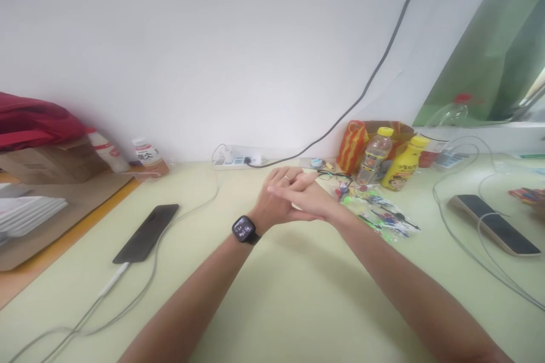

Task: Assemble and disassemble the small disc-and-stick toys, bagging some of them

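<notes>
My left hand and my right hand meet above the middle of the table, one laid across the other. The right hand rests over the left, a straight digit reaching across its back. A thumb sticks out to the right beneath the right palm. Where the palms meet is hidden, and some fingers overlap. No object shows in either hand. A black smartwatch is on my left wrist, and a ring shows on one finger. Just right of the hands lie small plastic-wrapped colourful pieces.
A phone on a charging cable lies left. Behind the hands is a power strip. At the back right stand a yellow bottle, a clear bottle and a red-yellow bag. A dark device lies far right among cables.
</notes>
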### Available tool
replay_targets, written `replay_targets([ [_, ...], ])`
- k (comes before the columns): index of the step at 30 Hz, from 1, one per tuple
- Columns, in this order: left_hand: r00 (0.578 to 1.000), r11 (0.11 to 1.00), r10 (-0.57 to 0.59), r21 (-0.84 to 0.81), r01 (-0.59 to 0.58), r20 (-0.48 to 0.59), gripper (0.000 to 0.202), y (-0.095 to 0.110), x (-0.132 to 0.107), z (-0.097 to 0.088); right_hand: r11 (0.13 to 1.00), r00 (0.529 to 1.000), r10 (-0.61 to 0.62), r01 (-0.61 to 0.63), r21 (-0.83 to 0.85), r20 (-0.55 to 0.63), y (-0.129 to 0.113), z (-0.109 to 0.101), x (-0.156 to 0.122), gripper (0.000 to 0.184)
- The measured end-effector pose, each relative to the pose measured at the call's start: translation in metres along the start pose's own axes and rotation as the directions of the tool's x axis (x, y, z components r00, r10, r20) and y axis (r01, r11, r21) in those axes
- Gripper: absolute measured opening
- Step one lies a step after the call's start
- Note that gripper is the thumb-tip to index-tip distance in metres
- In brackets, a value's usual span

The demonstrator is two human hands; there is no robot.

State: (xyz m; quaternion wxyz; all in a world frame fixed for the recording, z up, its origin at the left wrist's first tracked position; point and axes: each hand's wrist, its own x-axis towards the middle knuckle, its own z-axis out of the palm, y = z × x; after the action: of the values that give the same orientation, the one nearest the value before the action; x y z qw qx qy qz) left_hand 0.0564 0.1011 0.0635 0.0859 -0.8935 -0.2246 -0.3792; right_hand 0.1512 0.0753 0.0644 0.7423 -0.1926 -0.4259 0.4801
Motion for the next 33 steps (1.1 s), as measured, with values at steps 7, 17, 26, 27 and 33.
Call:
replay_targets([
  [7, 0.995, 0.989, -0.095, 0.119, 0.090, 0.037, 0.089, 0.007, 0.006, -0.009, 0.861, 0.910, 0.378, -0.277, -0.426, 0.172, -0.055, -0.022, 0.022, 0.029],
  [17, 0.984, 0.976, -0.154, 0.168, 0.137, 0.088, 0.074, 0.014, 0.009, -0.011, 0.813, 0.855, 0.499, -0.405, -0.419, 0.142, -0.051, -0.035, 0.031, 0.027],
  [26, 0.984, 0.971, -0.164, 0.186, 0.148, 0.074, 0.077, 0.025, 0.014, -0.014, 0.797, 0.800, 0.566, -0.470, -0.379, 0.199, -0.061, -0.042, 0.037, 0.023],
  [27, 0.983, 0.970, -0.169, 0.190, 0.154, 0.065, 0.077, 0.026, 0.015, -0.015, 0.804, 0.810, 0.557, -0.470, -0.364, 0.184, -0.061, -0.042, 0.038, 0.021],
  [33, 0.983, 0.968, -0.182, 0.184, 0.172, 0.038, 0.076, 0.028, 0.016, -0.016, 0.798, 0.800, 0.557, -0.443, -0.409, 0.222, -0.065, -0.041, 0.039, 0.022],
])
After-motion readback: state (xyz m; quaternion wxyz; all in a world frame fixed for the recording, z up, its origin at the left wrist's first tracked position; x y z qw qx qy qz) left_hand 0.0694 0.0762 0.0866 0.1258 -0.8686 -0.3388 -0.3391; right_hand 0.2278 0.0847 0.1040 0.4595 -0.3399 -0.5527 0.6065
